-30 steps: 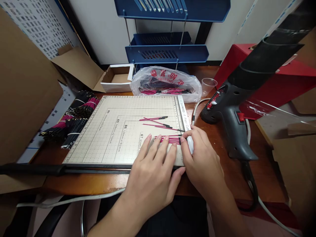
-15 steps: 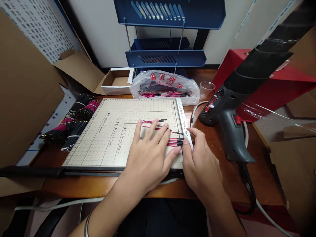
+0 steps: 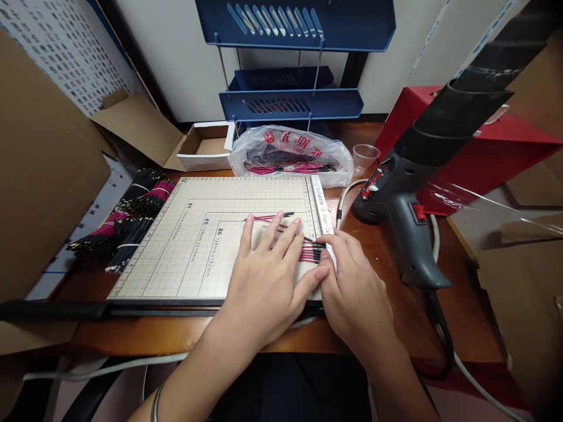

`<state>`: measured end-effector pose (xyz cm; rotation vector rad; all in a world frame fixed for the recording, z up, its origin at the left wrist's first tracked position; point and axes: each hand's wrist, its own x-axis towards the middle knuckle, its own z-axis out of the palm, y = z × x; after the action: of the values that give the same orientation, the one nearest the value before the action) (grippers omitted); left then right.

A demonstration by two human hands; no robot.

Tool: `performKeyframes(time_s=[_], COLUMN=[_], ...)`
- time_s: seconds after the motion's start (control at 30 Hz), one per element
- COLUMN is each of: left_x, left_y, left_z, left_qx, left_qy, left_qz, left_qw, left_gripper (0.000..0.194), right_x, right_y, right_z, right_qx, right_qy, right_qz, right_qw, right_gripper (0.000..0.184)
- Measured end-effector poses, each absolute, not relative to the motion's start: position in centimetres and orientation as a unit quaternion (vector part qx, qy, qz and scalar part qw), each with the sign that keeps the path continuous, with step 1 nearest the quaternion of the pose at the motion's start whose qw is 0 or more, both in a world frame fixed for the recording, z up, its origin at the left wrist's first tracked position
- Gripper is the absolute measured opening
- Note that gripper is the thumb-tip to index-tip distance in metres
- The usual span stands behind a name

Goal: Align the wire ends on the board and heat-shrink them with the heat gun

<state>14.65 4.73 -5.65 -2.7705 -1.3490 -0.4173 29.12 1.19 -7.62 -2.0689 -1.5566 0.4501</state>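
My left hand (image 3: 268, 266) lies flat with spread fingers on a paper cutter's cream board (image 3: 176, 258), over thin pink-and-black wires (image 3: 309, 253). Most of their length is hidden under the palm; their black ends reach the white edge strip (image 3: 323, 205) at the right. Curled at that strip, my right hand (image 3: 354, 287) has its thumb and index finger closed about the black ends. One wire (image 3: 303, 235) slants toward the right index fingertip. A couple of loose wires (image 3: 288, 214) lie beyond the left fingertips.
Bundled wires (image 3: 145, 199) lie left of the board, near the cutter's black handle (image 3: 53, 309). Behind it are an open carton (image 3: 204, 161), a plastic bag (image 3: 281, 149) of wires and a clear cup (image 3: 365, 157). A heat gun (image 3: 409, 217) stands at right, before a red box (image 3: 484, 170).
My right thumb and index finger have moved left from the edge strip onto the black wire ends. My left hand stays flat on the wires. The whole view has shifted slightly.
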Motion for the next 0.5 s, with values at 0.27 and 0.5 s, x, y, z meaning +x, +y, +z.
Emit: performKeyframes(time_s=[0.27,0.5], left_x=[15.2,16.2], left_y=[4.7,3.8], left_z=[-5.7,-5.9], left_qx=[-0.871,-0.892], left_qy=[-0.467,-0.426], left_qz=[-0.148,-0.151], left_qw=[0.024,-0.006], left_gripper=[0.068,0.064], right_x=[29.1,29.1], right_y=[1.0,1.0], right_z=[-7.6,-8.0], right_qx=[-0.762,-0.753], right_qy=[-0.57,-0.571], right_qz=[0.158,0.153], right_qw=[0.265,0.288], right_gripper=[0.03,0.029])
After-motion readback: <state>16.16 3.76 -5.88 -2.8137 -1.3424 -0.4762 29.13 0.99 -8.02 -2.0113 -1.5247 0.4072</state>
